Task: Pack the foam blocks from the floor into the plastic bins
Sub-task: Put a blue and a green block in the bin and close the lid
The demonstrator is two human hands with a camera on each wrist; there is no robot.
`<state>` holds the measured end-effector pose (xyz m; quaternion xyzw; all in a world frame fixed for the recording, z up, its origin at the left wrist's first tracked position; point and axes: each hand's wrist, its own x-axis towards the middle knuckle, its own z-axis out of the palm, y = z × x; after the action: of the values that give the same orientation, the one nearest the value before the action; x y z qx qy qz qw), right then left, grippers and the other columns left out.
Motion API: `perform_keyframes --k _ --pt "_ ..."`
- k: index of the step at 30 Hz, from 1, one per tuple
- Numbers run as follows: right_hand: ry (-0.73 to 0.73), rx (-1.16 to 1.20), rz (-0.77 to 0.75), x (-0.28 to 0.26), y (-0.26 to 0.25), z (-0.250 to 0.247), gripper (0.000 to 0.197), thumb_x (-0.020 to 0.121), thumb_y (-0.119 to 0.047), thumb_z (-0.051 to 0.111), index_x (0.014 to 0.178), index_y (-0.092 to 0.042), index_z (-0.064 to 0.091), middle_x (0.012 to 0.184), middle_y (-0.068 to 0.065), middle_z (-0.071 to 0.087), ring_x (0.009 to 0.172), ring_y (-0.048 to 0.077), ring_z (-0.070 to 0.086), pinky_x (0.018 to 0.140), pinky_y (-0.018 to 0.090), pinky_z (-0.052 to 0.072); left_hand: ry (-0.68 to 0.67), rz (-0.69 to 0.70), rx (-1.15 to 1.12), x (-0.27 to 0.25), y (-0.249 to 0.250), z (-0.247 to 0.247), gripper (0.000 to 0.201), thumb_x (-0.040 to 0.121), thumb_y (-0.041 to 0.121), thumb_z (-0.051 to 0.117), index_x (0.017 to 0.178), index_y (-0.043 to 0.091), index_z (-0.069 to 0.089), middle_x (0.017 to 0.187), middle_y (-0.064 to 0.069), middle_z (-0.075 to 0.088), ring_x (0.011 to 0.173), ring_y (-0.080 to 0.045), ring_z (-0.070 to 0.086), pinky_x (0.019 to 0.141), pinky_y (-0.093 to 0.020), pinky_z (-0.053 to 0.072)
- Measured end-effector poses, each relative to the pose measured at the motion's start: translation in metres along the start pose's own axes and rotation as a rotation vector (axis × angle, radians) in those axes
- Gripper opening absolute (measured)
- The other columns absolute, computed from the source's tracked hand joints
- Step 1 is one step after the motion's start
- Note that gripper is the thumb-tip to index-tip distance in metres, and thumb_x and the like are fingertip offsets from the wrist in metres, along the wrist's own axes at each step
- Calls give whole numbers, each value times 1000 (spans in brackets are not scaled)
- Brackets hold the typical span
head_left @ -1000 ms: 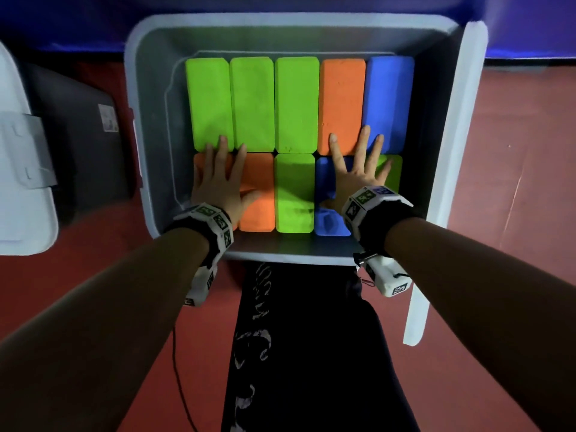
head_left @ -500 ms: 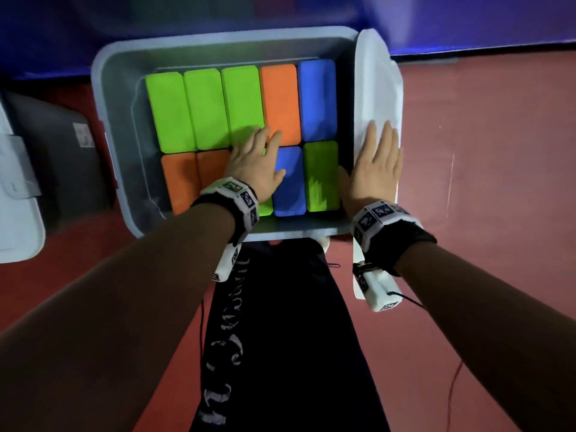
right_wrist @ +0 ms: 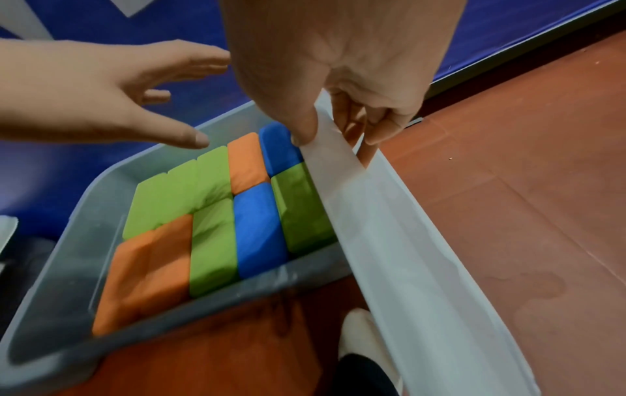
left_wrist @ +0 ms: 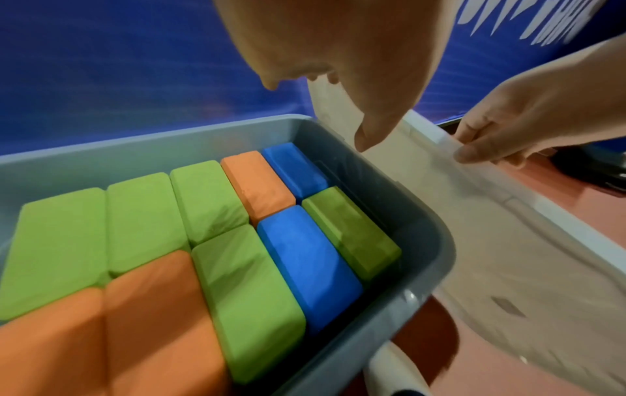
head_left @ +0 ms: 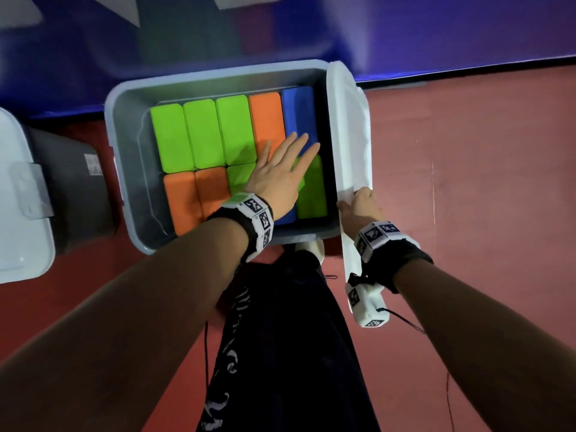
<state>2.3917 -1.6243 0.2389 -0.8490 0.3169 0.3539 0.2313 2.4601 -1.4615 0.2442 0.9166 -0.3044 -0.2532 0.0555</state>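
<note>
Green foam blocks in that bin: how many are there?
5. Three green blocks lie side by side at the left of the far row; two are in the near row, one in the middle, one at the right end. Lower layers, if any, are hidden.

No legible text or labels

Grey plastic bin [head_left: 124, 157] packed with green, orange, blue foam blocks [head_left: 202, 132], left hand [head_left: 277, 176] spread flat above them, right hand [head_left: 358, 207] gripping white lid [head_left: 346, 126], red floor [head_left: 467, 182]

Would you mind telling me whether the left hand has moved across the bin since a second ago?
Yes. The left hand has shifted from the bin's left-side orange blocks toward its right side, near the lid.
</note>
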Motion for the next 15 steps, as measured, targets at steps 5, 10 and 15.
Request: perform_keyframes --k 5,10,15 --pt "49 -221 -162 -50 16 16 36 96 -24 46 119 2 39 122 16 44 103 35 51 87 40 37 75 87 100 -33 9 4 92 83 3 56 153 29 1 161 3 -4 148 -20 -8 117 -56 -1" --pt "169 -490 -342 -89 23 29 35 83 -9 31 114 1 44 108 16 47 95 33 48 70 36 27 236 221 197 -69 10 -3 85 80 11 63 150 30 19 161 -4 3 148 -25 0 113 -64 1" --pt "270 -538 -496 -126 22 44 40 75 -5 53 113 6 51 92 18 54 74 33 54 67 36 33 153 195 303 -106 -3 -17 67 87 27 60 147 29 31 157 -1 24 148 -22 13 105 -72 -5"
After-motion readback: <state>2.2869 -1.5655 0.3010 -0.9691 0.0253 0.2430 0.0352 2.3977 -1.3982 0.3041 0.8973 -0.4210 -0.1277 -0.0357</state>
